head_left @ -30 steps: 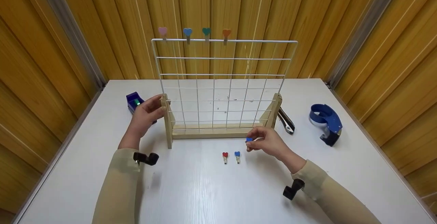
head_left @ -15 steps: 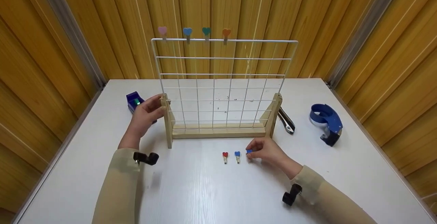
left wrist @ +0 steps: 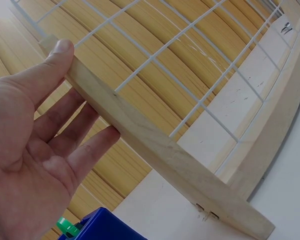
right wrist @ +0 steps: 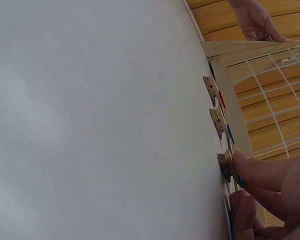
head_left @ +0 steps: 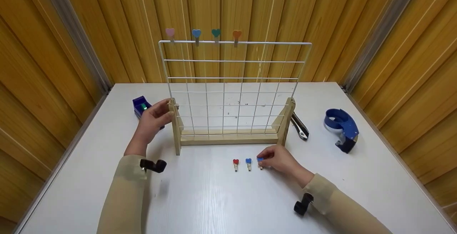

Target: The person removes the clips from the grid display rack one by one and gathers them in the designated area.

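Note:
My left hand [head_left: 149, 122] grips the left wooden upright [left wrist: 135, 125] of a white wire grid rack [head_left: 223, 78], thumb on one side and fingers round the other. On the table in front of the rack, my right hand [head_left: 281, 158] pinches a small wooden clothespin [right wrist: 226, 166] with a blue heart, thumb and forefinger at its heart end. Left of it lie a second blue-heart clothespin [head_left: 248, 163] and a red-heart clothespin [head_left: 235, 164], in a row. Pink [head_left: 170, 32], light blue, green and orange heart clothespins are clipped along the rack's top wire.
A dark blue tape dispenser [head_left: 139, 104] sits behind my left hand. Right of the rack lies a utility knife [head_left: 300, 127]. Farther right is a blue packing-tape dispenser [head_left: 341, 125]. Wood-patterned walls [head_left: 410, 66] enclose the white table [head_left: 200, 198] at the back and sides.
My right hand has come down and toward the front with the blue-heart clothespin, from by the rack's base to the row on the table. My left hand has stayed on the upright.

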`<state>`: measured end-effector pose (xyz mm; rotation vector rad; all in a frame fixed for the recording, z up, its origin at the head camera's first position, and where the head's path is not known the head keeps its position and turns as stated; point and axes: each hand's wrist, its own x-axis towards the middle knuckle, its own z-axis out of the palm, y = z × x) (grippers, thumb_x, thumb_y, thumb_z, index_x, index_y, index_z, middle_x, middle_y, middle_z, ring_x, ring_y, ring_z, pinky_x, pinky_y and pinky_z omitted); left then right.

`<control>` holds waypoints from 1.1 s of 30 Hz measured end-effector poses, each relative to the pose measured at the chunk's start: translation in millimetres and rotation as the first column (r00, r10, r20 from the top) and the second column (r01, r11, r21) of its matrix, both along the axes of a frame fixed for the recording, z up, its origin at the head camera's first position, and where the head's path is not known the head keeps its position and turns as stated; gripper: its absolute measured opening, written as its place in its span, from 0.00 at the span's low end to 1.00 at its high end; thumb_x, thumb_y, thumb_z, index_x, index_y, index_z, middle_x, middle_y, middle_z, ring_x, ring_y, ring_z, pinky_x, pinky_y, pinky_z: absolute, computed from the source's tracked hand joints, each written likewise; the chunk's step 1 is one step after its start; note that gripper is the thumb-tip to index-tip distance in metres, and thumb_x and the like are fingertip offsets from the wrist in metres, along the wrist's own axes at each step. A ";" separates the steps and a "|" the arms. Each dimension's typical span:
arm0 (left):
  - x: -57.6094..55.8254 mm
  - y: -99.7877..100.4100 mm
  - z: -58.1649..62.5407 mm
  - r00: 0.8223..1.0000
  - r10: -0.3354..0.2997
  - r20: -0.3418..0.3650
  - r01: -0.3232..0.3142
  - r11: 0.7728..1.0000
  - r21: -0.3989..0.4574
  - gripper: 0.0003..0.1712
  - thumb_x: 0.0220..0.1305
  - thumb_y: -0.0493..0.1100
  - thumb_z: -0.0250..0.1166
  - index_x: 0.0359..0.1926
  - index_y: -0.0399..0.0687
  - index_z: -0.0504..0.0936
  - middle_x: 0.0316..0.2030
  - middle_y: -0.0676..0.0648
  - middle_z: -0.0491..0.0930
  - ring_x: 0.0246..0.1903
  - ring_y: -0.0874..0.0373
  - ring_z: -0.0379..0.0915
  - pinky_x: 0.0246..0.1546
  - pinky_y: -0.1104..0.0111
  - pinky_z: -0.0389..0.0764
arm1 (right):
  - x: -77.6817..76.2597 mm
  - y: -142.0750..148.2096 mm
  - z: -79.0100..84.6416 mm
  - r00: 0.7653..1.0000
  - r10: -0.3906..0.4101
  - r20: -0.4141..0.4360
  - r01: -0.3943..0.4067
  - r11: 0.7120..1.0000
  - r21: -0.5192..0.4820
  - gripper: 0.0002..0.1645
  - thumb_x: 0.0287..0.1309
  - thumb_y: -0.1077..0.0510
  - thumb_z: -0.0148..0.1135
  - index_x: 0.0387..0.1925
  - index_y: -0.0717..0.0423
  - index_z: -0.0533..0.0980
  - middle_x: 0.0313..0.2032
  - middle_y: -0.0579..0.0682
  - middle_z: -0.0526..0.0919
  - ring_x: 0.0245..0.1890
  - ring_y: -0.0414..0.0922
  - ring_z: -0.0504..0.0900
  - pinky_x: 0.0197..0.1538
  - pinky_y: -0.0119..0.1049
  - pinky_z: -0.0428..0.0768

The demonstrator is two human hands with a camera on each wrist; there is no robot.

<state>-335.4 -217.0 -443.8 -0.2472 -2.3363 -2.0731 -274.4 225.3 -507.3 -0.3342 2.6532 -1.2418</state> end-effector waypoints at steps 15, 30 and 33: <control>1.4 0.5 2.0 1.000 -0.003 0.015 0.003 1.000 -0.005 0.33 0.73 0.47 0.66 0.76 0.54 0.68 0.68 0.41 0.75 0.59 0.64 0.77 0.58 0.72 0.82 | -1.7 3.2 -0.7 0.999 -0.004 0.034 0.006 0.999 -0.047 0.15 0.58 0.63 0.74 0.46 0.63 0.84 0.36 0.53 0.85 0.32 0.40 0.78 0.32 0.27 0.79; -0.7 -0.3 -2.7 1.000 0.001 -0.009 0.000 1.000 0.023 0.34 0.71 0.46 0.67 0.75 0.53 0.70 0.61 0.49 0.80 0.58 0.63 0.79 0.56 0.72 0.84 | 0.7 3.6 42.5 0.994 -0.044 -0.096 0.038 0.997 -0.071 0.18 0.61 0.58 0.72 0.50 0.63 0.83 0.42 0.55 0.88 0.39 0.42 0.81 0.39 0.27 0.79; -1.5 -0.8 -2.1 1.000 0.001 -0.001 -0.001 1.000 0.021 0.33 0.72 0.46 0.67 0.75 0.54 0.69 0.62 0.49 0.80 0.59 0.63 0.78 0.57 0.72 0.83 | 1.7 1.9 61.1 0.989 -0.052 -0.138 0.040 0.996 -0.082 0.17 0.63 0.58 0.71 0.51 0.61 0.83 0.43 0.54 0.87 0.42 0.44 0.82 0.40 0.26 0.79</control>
